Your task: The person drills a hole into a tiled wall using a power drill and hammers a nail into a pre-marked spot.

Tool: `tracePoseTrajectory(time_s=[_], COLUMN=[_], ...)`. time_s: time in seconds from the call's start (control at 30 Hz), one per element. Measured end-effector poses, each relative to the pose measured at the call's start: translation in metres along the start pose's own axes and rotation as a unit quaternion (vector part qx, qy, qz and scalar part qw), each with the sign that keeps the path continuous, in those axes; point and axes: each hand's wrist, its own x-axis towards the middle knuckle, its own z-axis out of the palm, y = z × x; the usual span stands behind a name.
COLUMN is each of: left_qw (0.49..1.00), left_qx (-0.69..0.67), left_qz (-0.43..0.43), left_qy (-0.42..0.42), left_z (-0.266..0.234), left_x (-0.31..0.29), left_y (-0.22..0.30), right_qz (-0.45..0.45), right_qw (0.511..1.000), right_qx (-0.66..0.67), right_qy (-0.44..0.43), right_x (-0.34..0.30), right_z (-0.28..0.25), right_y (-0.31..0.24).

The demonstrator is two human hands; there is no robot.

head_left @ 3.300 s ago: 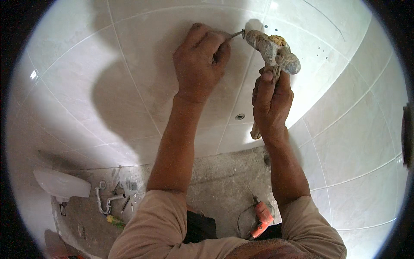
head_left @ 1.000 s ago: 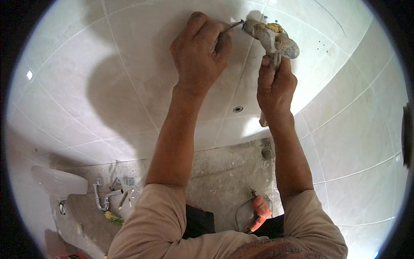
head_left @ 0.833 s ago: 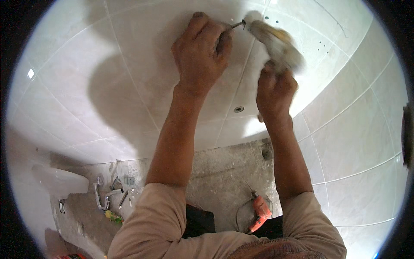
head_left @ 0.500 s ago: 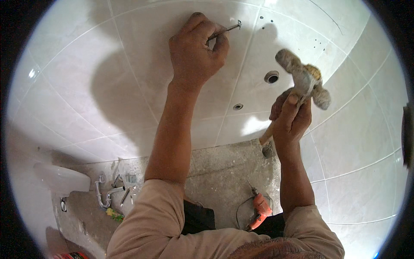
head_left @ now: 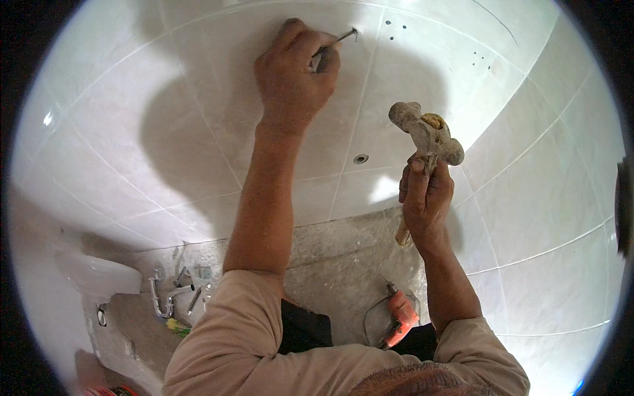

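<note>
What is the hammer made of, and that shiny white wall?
The worn hammer with a pale handle in the right hand looks like a dull, crusted metal head on a wooden handle, going by its tan, grainy end. The glossy white tiled wall seems to be glazed ceramic: it reflects light and has thin joint lines.

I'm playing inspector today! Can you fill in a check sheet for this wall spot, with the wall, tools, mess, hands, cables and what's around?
Surface: white tiled wall with small drilled holes.
Job's things: thin metal pin held against the wall; hammer with a worn head, held off the wall.
Clutter: pipe fittings on the grey floor.
Hands: left hand pinches the pin; right hand grips the hammer handle.
Cables: a cord looped by the orange drill.
Surroundings: white basin at lower left.
</note>
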Motion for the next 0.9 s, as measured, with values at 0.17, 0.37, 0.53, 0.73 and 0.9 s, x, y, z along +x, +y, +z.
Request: tracePoseTrajectory(time_s=[0.17, 0.37, 0.53, 0.73, 0.9], left_qw=[0.999, 0.995, 0.991, 0.983, 0.978], left_qx=[-0.042, -0.092, -0.103, -0.062, -0.005], left_qz=[0.007, -0.021, 0.039, 0.161, 0.193], left_qy=[-0.007, -0.043, -0.070, -0.061, -0.077], left_z=[0.003, 0.038, 0.128, 0.203, 0.213], left_x=[0.009, 0.002, 0.004, 0.023, 0.018], left_y=[0.012, 0.088, 0.129, 0.121, 0.111], right_qz=[0.029, 0.076, 0.097, 0.122, 0.164], right_qw=[0.998, 0.982, 0.957, 0.939, 0.936], right_qx=[0.005, 0.068, 0.177, 0.221, 0.213], right_qy=[0.054, 0.162, 0.210, 0.233, 0.229], right_x=[-0.016, -0.020, -0.017, -0.035, -0.039], right_z=[-0.031, -0.075, -0.107, -0.123, -0.135], right_y=[0.004, -0.004, 0.003, 0.032, 0.059])
